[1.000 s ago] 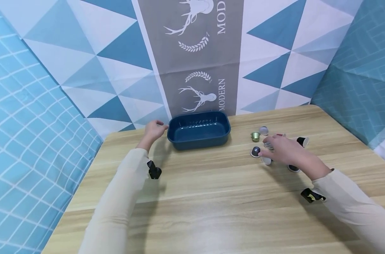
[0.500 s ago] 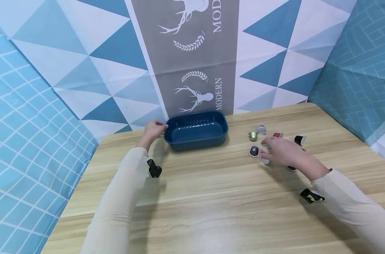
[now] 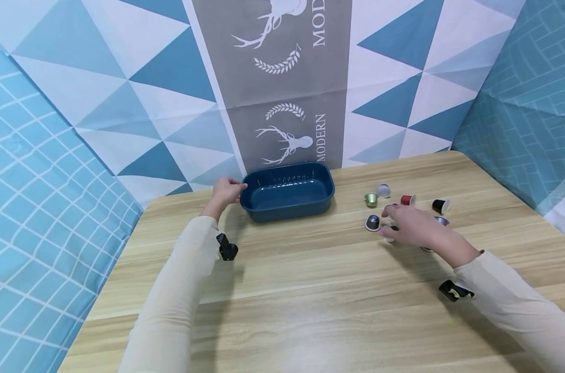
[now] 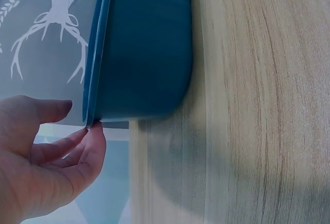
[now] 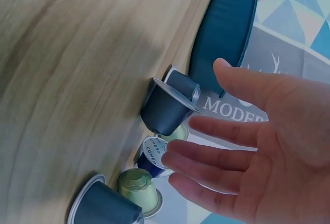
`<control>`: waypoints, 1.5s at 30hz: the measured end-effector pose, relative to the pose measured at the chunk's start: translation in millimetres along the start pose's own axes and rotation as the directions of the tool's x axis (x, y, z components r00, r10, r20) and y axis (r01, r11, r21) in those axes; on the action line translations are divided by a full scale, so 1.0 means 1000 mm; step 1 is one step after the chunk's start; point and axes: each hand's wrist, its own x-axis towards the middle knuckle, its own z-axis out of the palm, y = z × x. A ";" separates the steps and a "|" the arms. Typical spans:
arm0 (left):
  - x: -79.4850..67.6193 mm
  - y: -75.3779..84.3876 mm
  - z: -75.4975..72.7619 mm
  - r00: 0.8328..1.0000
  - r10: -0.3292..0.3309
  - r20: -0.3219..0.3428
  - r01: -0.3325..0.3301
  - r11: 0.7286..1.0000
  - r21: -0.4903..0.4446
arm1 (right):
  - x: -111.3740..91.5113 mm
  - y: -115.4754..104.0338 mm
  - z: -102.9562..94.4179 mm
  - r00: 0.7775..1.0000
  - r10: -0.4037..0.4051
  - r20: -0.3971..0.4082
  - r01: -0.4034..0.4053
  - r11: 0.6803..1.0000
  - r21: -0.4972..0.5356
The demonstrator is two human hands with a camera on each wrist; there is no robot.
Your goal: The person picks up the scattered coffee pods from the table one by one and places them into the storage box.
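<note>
Against the back wall stands a dark blue rectangular dish [image 3: 289, 211]. My left hand [image 3: 225, 191] is at its left end; in the left wrist view the bent fingertips meet the rim [image 4: 93, 100] while the thumb lies over it. My right hand [image 3: 410, 225] hovers low over a scatter of coffee capsules, fingers extended and slightly spread, holding nothing. In the right wrist view its fingertips come close to a dark capsule [image 5: 167, 108]. Nearby are a dark blue capsule [image 3: 372, 223] and a green capsule [image 3: 371, 199]. Some capsules are partly hidden beneath the hand.
Around the right hand lie a red capsule [image 3: 408, 200], a black capsule [image 3: 440, 206], a pale lilac capsule [image 3: 383, 190] and a silver one [image 3: 441, 220]. The wooden table [image 3: 282, 290] meets a patterned cloth wall [image 3: 394, 77] at the back.
The view has shifted slightly. My left thumb and fingers have settled closer on the dish's rim. My right hand has barely moved, drawing slightly toward me and exposing the red capsule more.
</note>
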 end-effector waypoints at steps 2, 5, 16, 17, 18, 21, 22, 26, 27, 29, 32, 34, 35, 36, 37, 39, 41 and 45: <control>0.000 0.000 0.000 1.000 -0.006 -0.007 0.006 1.000 -0.001 | 0.000 0.001 0.001 1.000 -0.002 0.007 0.002 1.000 0.006; 0.001 0.000 0.001 1.000 -0.017 -0.017 0.017 1.000 0.005 | 0.002 0.003 0.002 1.000 -0.004 0.014 0.004 1.000 0.012; 0.004 -0.002 0.001 1.000 -0.002 -0.015 0.003 1.000 0.006 | 0.003 0.003 0.003 0.999 -0.018 0.028 0.017 0.999 0.038; 0.004 -0.003 0.001 1.000 0.000 -0.013 0.000 1.000 0.005 | 0.003 0.003 0.003 0.999 -0.020 0.031 0.019 0.999 0.042; 0.004 -0.004 0.000 1.000 0.003 -0.010 -0.003 1.000 0.006 | 0.002 0.003 0.003 0.999 -0.022 0.031 0.020 0.999 0.043; 0.005 -0.006 0.000 1.000 0.015 -0.002 -0.015 1.000 0.014 | 0.002 0.004 0.004 0.999 -0.027 0.031 0.026 0.998 0.051; 0.005 -0.007 0.000 1.000 0.018 -0.001 -0.018 1.000 0.017 | 0.002 0.004 0.005 0.999 -0.030 0.029 0.029 0.998 0.054; 0.006 -0.009 -0.001 0.999 0.034 0.004 -0.034 0.999 0.038 | 0.003 0.006 0.007 0.998 -0.063 -0.004 0.063 0.996 0.066; 0.007 -0.010 -0.001 0.999 0.039 0.005 -0.039 0.998 0.042 | 0.003 0.006 0.008 0.997 -0.073 -0.015 0.074 0.995 0.067; 0.007 -0.011 -0.001 0.999 0.045 0.010 -0.045 0.998 0.042 | 0.003 0.007 0.009 0.995 -0.090 -0.035 0.092 0.994 0.064; 0.006 -0.013 -0.002 0.999 0.047 0.023 -0.048 0.999 0.023 | 0.004 0.008 0.010 0.994 -0.101 -0.046 0.103 0.993 0.061; 0.004 -0.014 -0.003 0.999 0.041 0.034 -0.041 0.999 0.006 | 0.003 0.008 0.011 0.993 -0.107 -0.048 0.110 0.992 0.061; 0.003 -0.014 -0.003 0.998 0.039 0.040 -0.039 0.999 -0.001 | 0.003 0.008 0.011 0.993 -0.109 -0.047 0.112 0.992 0.059; 0.002 -0.015 -0.003 0.998 0.037 0.047 -0.037 0.999 -0.008 | 0.003 0.009 0.012 0.992 -0.113 -0.047 0.116 0.992 0.057; 0.001 -0.015 -0.003 0.998 0.035 0.052 -0.035 0.999 -0.013 | 0.003 0.009 0.012 0.992 -0.115 -0.046 0.117 0.992 0.055; -0.001 -0.016 -0.004 0.998 0.027 0.063 -0.026 0.999 -0.026 | 0.002 0.010 0.012 0.993 -0.114 -0.044 0.116 0.992 0.054; -0.004 -0.016 -0.005 0.997 0.023 0.073 -0.021 0.999 -0.032 | 0.002 0.011 0.011 0.993 -0.114 -0.044 0.116 0.992 0.052; -0.007 -0.016 -0.006 0.997 0.020 0.078 -0.018 1.000 -0.021 | 0.001 0.011 0.010 0.992 -0.113 -0.050 0.115 0.992 0.052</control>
